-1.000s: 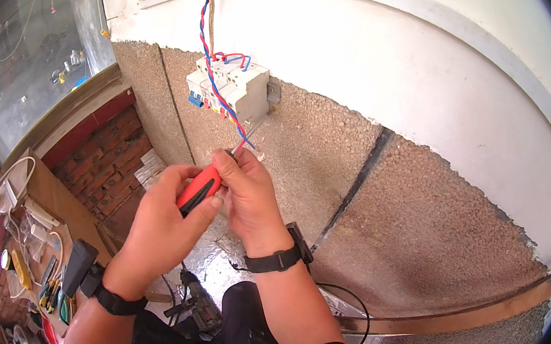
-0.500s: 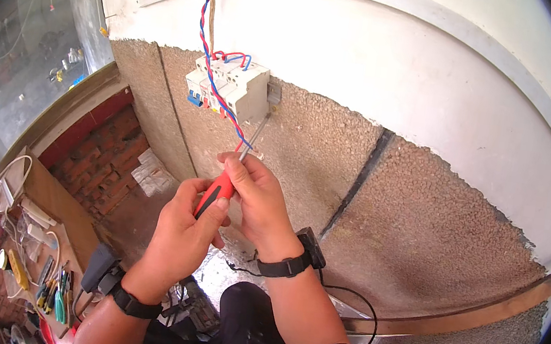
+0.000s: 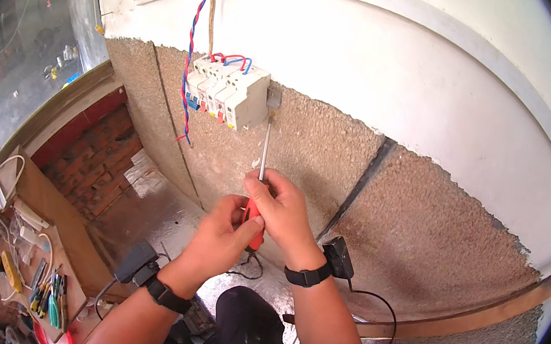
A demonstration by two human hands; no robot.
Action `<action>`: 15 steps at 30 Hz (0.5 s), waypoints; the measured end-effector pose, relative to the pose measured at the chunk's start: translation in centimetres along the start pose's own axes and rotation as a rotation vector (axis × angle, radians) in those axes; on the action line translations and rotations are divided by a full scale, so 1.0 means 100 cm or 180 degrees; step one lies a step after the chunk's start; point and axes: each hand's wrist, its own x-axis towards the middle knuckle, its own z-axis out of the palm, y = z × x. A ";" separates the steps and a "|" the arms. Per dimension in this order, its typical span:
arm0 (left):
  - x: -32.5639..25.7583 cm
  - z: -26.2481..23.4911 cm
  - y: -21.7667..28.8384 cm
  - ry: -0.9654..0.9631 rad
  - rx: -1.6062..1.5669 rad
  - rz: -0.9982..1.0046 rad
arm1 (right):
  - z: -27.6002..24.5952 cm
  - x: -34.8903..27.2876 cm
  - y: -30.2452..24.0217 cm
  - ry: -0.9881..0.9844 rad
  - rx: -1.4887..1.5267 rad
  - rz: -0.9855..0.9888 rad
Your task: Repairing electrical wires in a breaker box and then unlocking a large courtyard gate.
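Presently: one slim-shafted, red-handled screwdriver (image 3: 264, 157), pointing up beneath a row of white plastic circuit breakers (image 3: 229, 91); tip near a grey metal bracket (image 3: 274, 97), contact unclear. Left hand (image 3: 221, 231) and right hand (image 3: 279, 210), close together, both clamped on it. One twisted red-and-blue wire pair (image 3: 185, 85): released, now dangling left of the breakers; seemingly, both hands serve the screwdriver alone.

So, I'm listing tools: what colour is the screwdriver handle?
The screwdriver handle is red with black, clearest in the head view.

The twisted red-and-blue wires (image 3: 187, 68) now hang left of the breakers (image 3: 228, 94), the screwdriver (image 3: 263, 159) shifted right.
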 end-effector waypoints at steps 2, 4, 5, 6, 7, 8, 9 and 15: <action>0.005 0.003 -0.005 -0.0039 -0.0113 -0.0008 | -0.005 0.000 0.004 0.0012 -0.0250 -0.0011; 0.011 0.004 -0.014 -0.0059 -0.0225 -0.0042 | -0.011 0.001 -0.003 -0.0004 -0.0416 0.0132; 0.016 0.004 -0.018 0.0005 -0.0149 0.0092 | -0.012 0.002 -0.005 -0.0012 -0.0576 0.0264; 0.021 0.006 -0.018 0.0037 -0.0089 0.0242 | -0.014 0.002 0.000 0.0006 -0.0599 0.0260; 0.026 0.008 -0.015 0.0017 -0.0102 0.0254 | -0.017 0.002 0.010 0.0294 -0.0815 -0.0071; 0.033 0.011 -0.009 0.0393 0.0250 0.0281 | -0.019 0.001 0.016 0.0581 -0.1028 -0.0405; 0.039 0.011 -0.005 0.0782 0.0606 0.0297 | -0.019 0.000 0.019 0.0585 -0.1036 -0.0406; 0.091 0.022 0.018 0.1137 0.0392 0.0804 | -0.011 -0.002 0.016 0.0916 -0.1340 -0.0470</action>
